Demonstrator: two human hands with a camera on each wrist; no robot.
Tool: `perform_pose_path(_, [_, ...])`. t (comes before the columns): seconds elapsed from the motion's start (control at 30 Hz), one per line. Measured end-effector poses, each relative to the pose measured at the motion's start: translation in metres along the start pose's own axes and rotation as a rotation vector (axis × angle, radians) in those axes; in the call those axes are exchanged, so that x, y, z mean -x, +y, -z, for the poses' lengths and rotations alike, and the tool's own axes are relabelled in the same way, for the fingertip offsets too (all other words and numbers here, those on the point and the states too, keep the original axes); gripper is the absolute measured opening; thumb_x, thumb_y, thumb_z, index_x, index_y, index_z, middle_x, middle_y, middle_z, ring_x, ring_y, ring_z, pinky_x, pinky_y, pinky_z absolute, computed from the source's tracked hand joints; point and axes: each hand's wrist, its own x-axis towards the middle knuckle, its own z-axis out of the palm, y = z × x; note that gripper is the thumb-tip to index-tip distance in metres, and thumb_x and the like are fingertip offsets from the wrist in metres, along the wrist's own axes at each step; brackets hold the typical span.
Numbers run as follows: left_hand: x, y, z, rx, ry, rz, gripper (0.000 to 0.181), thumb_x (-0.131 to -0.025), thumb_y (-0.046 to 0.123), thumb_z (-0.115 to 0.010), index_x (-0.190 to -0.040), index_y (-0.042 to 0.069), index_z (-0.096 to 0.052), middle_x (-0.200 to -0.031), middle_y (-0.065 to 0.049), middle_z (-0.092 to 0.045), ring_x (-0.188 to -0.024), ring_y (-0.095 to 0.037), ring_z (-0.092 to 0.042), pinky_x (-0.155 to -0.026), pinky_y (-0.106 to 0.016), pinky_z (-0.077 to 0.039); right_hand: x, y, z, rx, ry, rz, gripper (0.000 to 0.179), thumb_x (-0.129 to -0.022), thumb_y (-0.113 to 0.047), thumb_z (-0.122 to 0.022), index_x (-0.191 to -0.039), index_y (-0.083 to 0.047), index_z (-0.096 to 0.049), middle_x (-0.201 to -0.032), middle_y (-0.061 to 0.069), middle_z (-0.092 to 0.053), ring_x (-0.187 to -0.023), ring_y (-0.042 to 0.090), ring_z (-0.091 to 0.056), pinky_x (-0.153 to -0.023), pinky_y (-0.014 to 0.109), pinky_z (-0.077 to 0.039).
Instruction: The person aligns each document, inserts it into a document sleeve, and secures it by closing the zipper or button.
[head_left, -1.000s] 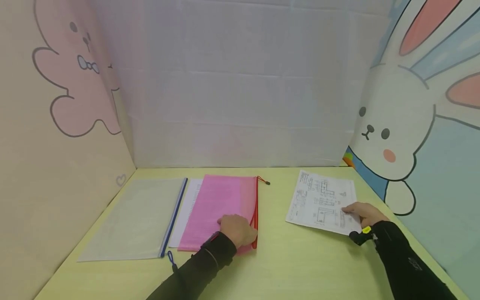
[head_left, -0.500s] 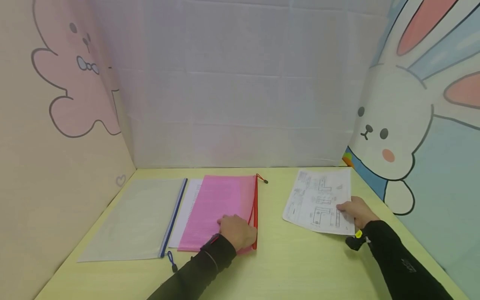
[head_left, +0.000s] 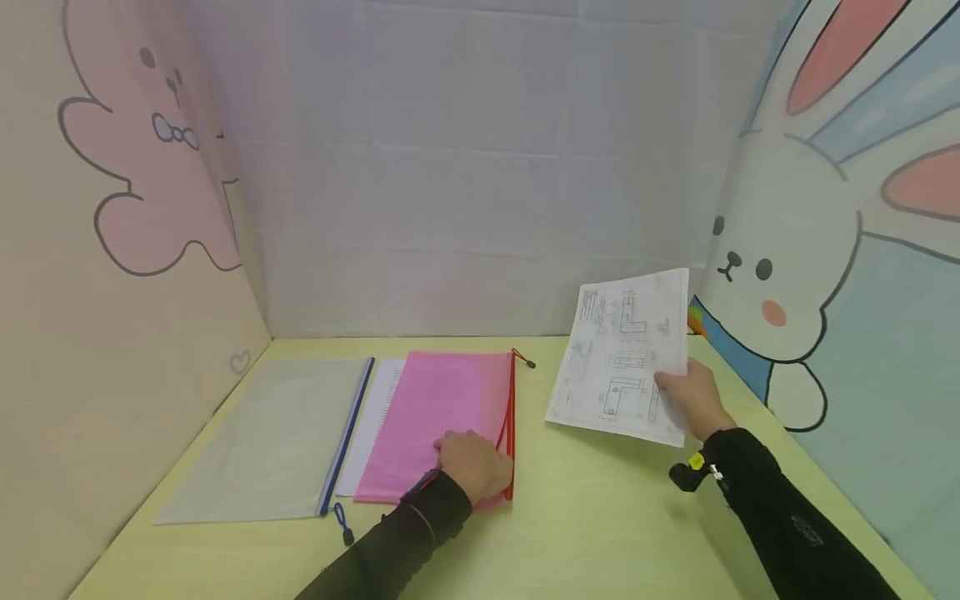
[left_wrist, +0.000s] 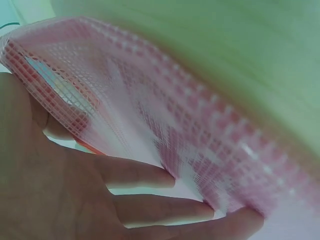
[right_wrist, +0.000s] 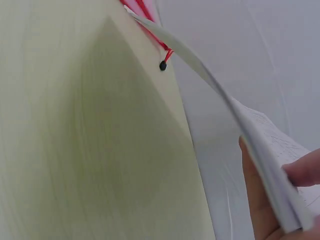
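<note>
While the pink pouch [head_left: 423,408] gapes, the printed papers [head_left: 622,358] are outside it

As far as I can judge from my remote feed, the work is partway. The printed papers are up off the table [head_left: 570,533], tilted, well to the right of the pink pouch; my right hand [head_left: 693,396] pinches them near one edge. My left hand [head_left: 472,462] grasps the pink pouch by its mouth, the red zip edge [head_left: 512,433] parted. What I count as left: the printed papers are in neither pouch, and that zip is unclosed.

A spiral-bound pad [head_left: 377,408] lies partly covered by the pink pouch, just beside a clear pouch [head_left: 262,442] with a blue edge.

I see a pale yellow tabletop backed by a creased white sheet [head_left: 480,167], a pink cartoon figure [head_left: 150,225] on the left wall and a rabbit [head_left: 787,275] on the right.
</note>
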Motion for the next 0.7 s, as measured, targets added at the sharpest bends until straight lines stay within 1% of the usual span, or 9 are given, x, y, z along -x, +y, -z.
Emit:
perform_pose_path(0.1, [-0.001,0.000,0.001,0.006,-0.003,0.007,0.051,-0.096,0.046,-0.048,-0.071,0.004,-0.060,-0.069,-0.009,-0.057,-0.068,-0.026,-0.051,-0.066,-0.041,-0.042,0.004,-0.009,-0.011,-0.102,0.008,-0.022,0.057,-0.107,-0.020,-0.045,-0.157,0.001,-0.027,-0.146,0.027,-0.047,-0.116,0.038,-0.061,-0.083,0.033,-0.054])
perform_pose_path(0.17, [-0.001,0.000,0.001,0.006,-0.001,0.009,0.052,-0.096,0.048,-0.048,-0.075,0.002,-0.062,-0.071,-0.010,-0.059,-0.069,-0.026,-0.052,-0.066,-0.042,-0.043,0.007,-0.015,-0.020,-0.158,0.015,-0.040,0.056,-0.108,-0.018,-0.043,-0.158,0.000,-0.026,-0.148,0.026,-0.047,-0.119,0.039,-0.059,-0.087,0.036,-0.055])
perform_pose_path(0.23, [-0.001,0.000,0.002,0.002,0.003,0.005,0.052,-0.097,0.047,-0.048,-0.075,0.002,-0.062,-0.071,-0.011,-0.060,-0.070,-0.027,-0.052,-0.066,-0.041,-0.043,0.010,-0.021,-0.030,-0.187,0.027,-0.057,0.055,-0.107,-0.016,-0.042,-0.158,0.000,-0.026,-0.148,0.025,-0.046,-0.121,0.039,-0.057,-0.092,0.041,-0.053])
perform_pose_path(0.33, [-0.001,0.000,0.001,0.000,0.004,0.003,0.052,-0.097,0.047,-0.047,-0.073,0.003,-0.061,-0.070,-0.010,-0.059,-0.069,-0.027,-0.052,-0.064,-0.040,-0.042,0.015,-0.027,-0.044,-0.190,0.061,-0.071,0.055,-0.106,-0.015,-0.044,-0.156,0.001,-0.029,-0.146,0.025,-0.047,-0.122,0.040,-0.056,-0.099,0.048,-0.049])
perform_pose_path(0.5, [-0.002,-0.001,0.000,-0.012,-0.006,-0.004,0.052,-0.098,0.046,-0.047,-0.067,0.006,-0.058,-0.067,-0.009,-0.055,-0.067,-0.026,-0.051,-0.063,-0.039,-0.042,0.019,-0.028,-0.064,-0.220,0.075,-0.079,0.055,-0.102,-0.011,-0.045,-0.154,0.003,-0.032,-0.143,0.026,-0.050,-0.121,0.038,-0.057,-0.094,0.043,-0.050])
perform_pose_path(0.57, [-0.003,-0.002,0.000,-0.017,-0.005,-0.009,0.053,-0.099,0.047,-0.046,-0.067,0.005,-0.059,-0.067,-0.009,-0.056,-0.068,-0.026,-0.052,-0.063,-0.040,-0.043,0.020,-0.026,-0.070,-0.221,0.069,-0.089,0.055,-0.102,-0.010,-0.045,-0.154,0.003,-0.032,-0.143,0.025,-0.050,-0.120,0.037,-0.057,-0.092,0.041,-0.050])
perform_pose_path(0.7, [-0.003,-0.002,0.000,-0.015,-0.007,-0.002,0.054,-0.099,0.046,-0.045,-0.069,0.004,-0.060,-0.068,-0.010,-0.057,-0.069,-0.027,-0.053,-0.064,-0.041,-0.044,0.022,-0.021,-0.077,-0.206,0.068,-0.091,0.054,-0.102,-0.009,-0.045,-0.153,0.003,-0.033,-0.142,0.025,-0.050,-0.119,0.036,-0.057,-0.092,0.042,-0.050])
